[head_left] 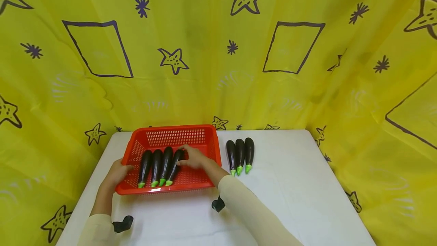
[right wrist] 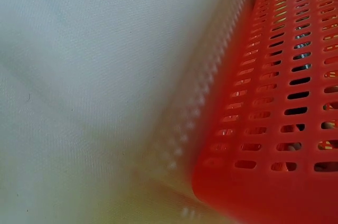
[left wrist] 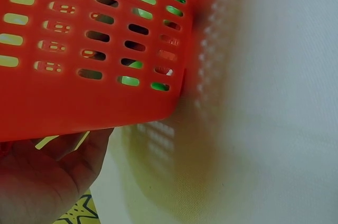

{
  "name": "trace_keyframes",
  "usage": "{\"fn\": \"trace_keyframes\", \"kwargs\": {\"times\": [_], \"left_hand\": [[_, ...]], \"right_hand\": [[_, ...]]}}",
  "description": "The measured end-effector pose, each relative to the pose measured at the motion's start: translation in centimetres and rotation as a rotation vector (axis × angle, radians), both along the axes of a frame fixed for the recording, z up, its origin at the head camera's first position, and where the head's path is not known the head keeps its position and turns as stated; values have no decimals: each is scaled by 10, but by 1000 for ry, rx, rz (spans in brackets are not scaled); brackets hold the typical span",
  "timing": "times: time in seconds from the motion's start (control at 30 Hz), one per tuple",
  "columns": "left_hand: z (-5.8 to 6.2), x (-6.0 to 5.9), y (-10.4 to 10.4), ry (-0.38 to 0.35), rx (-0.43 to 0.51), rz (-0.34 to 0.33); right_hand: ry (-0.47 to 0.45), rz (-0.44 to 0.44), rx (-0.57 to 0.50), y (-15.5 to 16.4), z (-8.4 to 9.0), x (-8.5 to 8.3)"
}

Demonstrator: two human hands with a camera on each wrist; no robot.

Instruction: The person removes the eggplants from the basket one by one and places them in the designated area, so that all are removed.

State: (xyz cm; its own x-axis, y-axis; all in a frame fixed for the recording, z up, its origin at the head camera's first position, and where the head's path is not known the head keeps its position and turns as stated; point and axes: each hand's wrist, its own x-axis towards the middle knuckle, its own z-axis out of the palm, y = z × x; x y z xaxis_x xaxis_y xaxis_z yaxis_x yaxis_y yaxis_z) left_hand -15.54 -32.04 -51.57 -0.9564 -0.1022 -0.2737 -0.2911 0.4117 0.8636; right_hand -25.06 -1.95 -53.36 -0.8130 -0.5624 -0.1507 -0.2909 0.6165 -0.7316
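A red slotted plastic basket stands on the table, with several dark eggplants lying side by side in its left and middle part, green ends toward me. My left hand grips the basket's left rim. In the left wrist view, that hand is at the edge of the basket wall. Inside the basket, my right hand holds the rightmost eggplant between thumb and fingers. The right wrist view has only the basket's outer wall and the table; the right hand's grip is hidden there.
Three more eggplants lie together on the white table, right of the basket. A yellow curtain with drawn stars hangs behind the table and along both sides. Dark straps sit at both wrists.
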Motion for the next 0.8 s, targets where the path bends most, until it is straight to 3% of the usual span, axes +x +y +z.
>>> {"fn": "trace_keyframes", "kwargs": {"times": [0.33,0.5,0.8], "left_hand": [[-1,-1,-1,-8,6,3],[-2,0,0,-3,13,7],[-2,-1,-1,-7,11,6]], "right_hand": [[-61,-93,-192,0,1,-1],[-43,-126,-277,0,0,-2],[-75,-116,-285,1,2,-2]]}}
